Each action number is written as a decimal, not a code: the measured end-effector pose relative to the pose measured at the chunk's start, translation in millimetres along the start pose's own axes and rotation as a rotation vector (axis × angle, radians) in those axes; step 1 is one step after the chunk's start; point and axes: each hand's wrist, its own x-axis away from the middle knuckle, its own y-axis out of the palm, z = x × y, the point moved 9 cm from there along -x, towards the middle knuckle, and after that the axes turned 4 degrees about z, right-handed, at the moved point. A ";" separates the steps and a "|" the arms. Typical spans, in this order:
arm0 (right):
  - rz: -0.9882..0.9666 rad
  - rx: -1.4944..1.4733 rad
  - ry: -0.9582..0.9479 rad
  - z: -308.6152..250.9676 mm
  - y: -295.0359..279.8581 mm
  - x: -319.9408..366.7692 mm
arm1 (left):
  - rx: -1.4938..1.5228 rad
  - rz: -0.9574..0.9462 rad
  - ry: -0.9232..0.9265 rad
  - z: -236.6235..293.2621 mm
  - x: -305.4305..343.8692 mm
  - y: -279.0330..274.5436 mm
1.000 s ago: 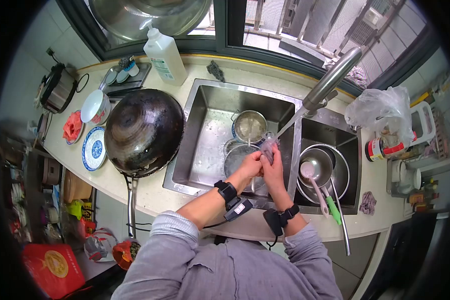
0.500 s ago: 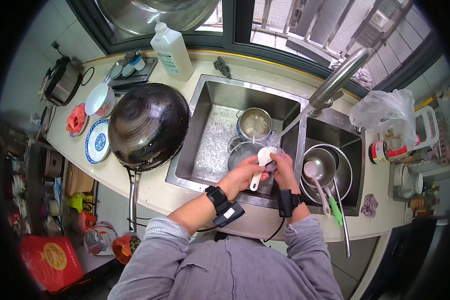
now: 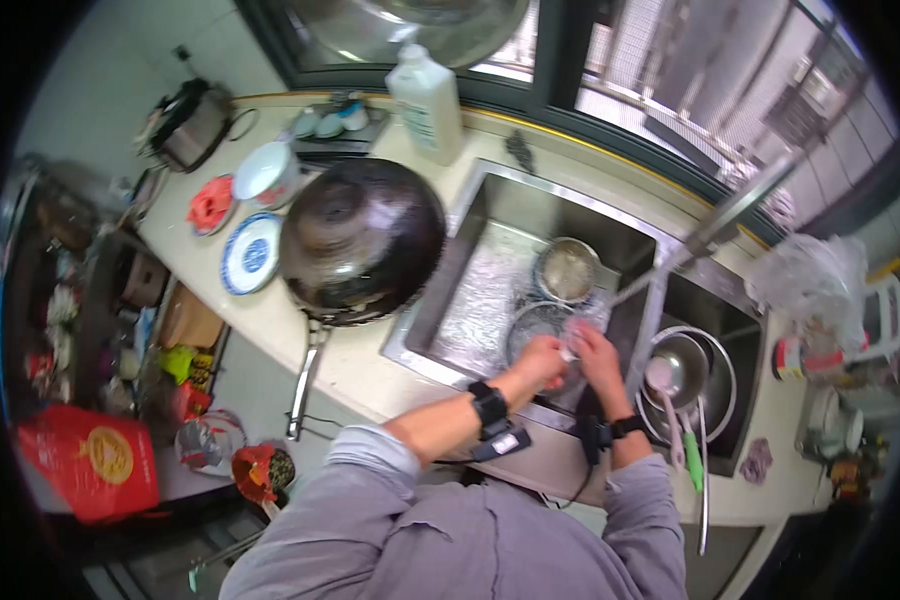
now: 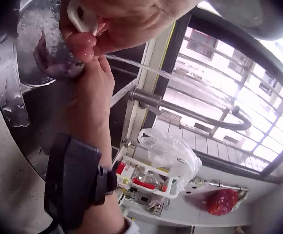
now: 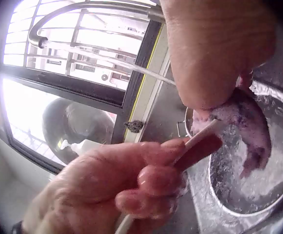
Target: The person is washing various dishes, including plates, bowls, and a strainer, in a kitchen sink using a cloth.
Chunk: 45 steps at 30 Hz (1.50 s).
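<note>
In my head view, the left hand (image 3: 540, 364) and right hand (image 3: 597, 360) blur. On the right wrist feed, I see the slim white plastic utensil (image 5: 198, 137) run off the bottom edge, fingers covering its middle; the right hand hides part of the wet purple cloth (image 5: 251, 126).

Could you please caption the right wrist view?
Left hand gripping a white utensil, right hand holding a purple cloth.

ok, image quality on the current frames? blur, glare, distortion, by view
Head view: motion-smeared, left hand, right hand and faucet all soft, black corners around the fisheye circle. Left wrist view: window partly blown out, its frame bowed. Right wrist view: window glare too, wet highlights on the left hand's fingers.
</note>
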 end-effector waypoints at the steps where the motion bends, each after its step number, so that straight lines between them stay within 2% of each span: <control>1: 0.000 -0.030 -0.003 0.8 -0.6 -1.0 | 0.047 0.007 0.013 4.1 7.1 3.0; 2: 0.065 -0.003 0.030 6.7 -5.2 0.6 | 0.061 -0.001 0.051 10.6 12.9 5.2; 3: 0.106 -0.082 0.064 -11.5 -12.8 6.6 | 0.014 0.028 0.017 13.3 17.4 4.6; 4: 0.104 -0.016 -0.026 -3.8 -10.7 7.8 | 0.025 0.038 -0.012 7.0 12.4 4.4; 5: -0.023 -0.069 0.080 -15.0 -4.9 14.5 | -0.002 0.112 -0.006 8.9 14.6 -2.9; 8: -0.094 -0.001 0.086 -19.4 -1.0 17.5 | -0.052 0.083 -0.004 -1.6 -0.3 -7.1; 10: 0.011 0.103 -0.160 -33.3 -12.7 14.6 | -0.095 0.136 0.033 -1.3 5.4 -9.8; 11: 0.006 0.102 -0.164 -28.7 -16.2 10.1 | -0.092 0.142 0.034 1.5 9.9 -10.3; 13: 0.159 0.230 -0.223 -25.4 -34.9 1.1 | -0.204 0.194 0.076 12.4 20.2 -15.7; 14: 0.201 0.231 -0.147 -20.2 -40.3 -0.7 | -0.517 0.164 0.216 28.9 25.0 -16.9; 15: 0.198 0.230 -0.149 -21.8 -41.3 -1.1 | -0.516 0.167 0.215 31.4 31.6 -24.1; 17: 0.195 0.121 0.095 -2.2 -44.0 -2.9 | -1.021 0.387 0.770 80.7 71.9 -26.7; 18: 0.199 0.153 0.116 1.9 -43.0 -3.3 | -1.102 0.374 0.889 91.4 85.3 -27.8; 21: 0.107 0.169 0.187 3.6 -30.0 -4.5 | -1.200 0.323 0.888 110.6 106.7 -48.9; 22: 0.108 0.171 0.187 14.9 -25.2 -8.9 | -1.136 0.369 0.861 119.4 113.5 -64.6; 25: 0.053 0.104 0.217 14.0 -14.4 -16.0 | -0.923 0.621 0.950 147.5 139.7 -134.0; 26: 0.038 0.084 0.218 25.5 -9.0 -20.6 | -0.849 0.651 0.784 161.8 154.8 -162.8; 28: 0.019 0.075 0.219 43.3 -4.3 -27.5 | -0.508 0.788 0.804 169.6 169.5 -241.6; 30: -0.017 -0.032 0.243 38.9 1.2 -28.6 | -0.152 0.855 0.641 177.1 189.0 -308.9; 33: 0.018 -0.186 0.317 60.4 2.5 -26.9 | 0.112 1.044 0.628 172.3 187.7 -414.2; 35: 0.041 -0.199 0.411 65.0 1.3 -21.2 | 0.195 1.081 0.607 167.1 172.4 -468.3; 37: 0.047 -0.023 0.400 56.2 -7.9 -12.1 | 0.120 0.909 0.627 160.8 128.8 -542.8; 39: 0.098 0.009 0.309 84.9 -12.1 -10.8 | 0.295 0.777 0.701 166.9 110.7 -559.6; 40: 0.108 0.066 0.328 76.8 -20.4 -5.9 | 0.409 0.767 0.661 167.7 113.1 -547.9; 41: 0.109 0.122 0.339 62.9 -20.7 -5.7 | 0.433 0.899 0.488 155.4 114.0 -553.5; 42: 0.109 0.085 0.397 67.8 -20.8 -3.6 | 0.288 0.851 0.454 151.3 112.2 -560.9; 43: 0.103 0.044 0.443 75.9 -19.0 -4.0 | 0.159 0.960 0.251 151.3 113.9 -554.3; 44: 0.119 0.046 0.462 79.3 -20.9 -3.1 | 0.068 1.097 0.227 152.6 125.9 -551.4; 45: 0.122 0.050 0.466 81.5 -19.7 -2.8 | 0.004 1.147 0.379 156.2 119.5 -586.0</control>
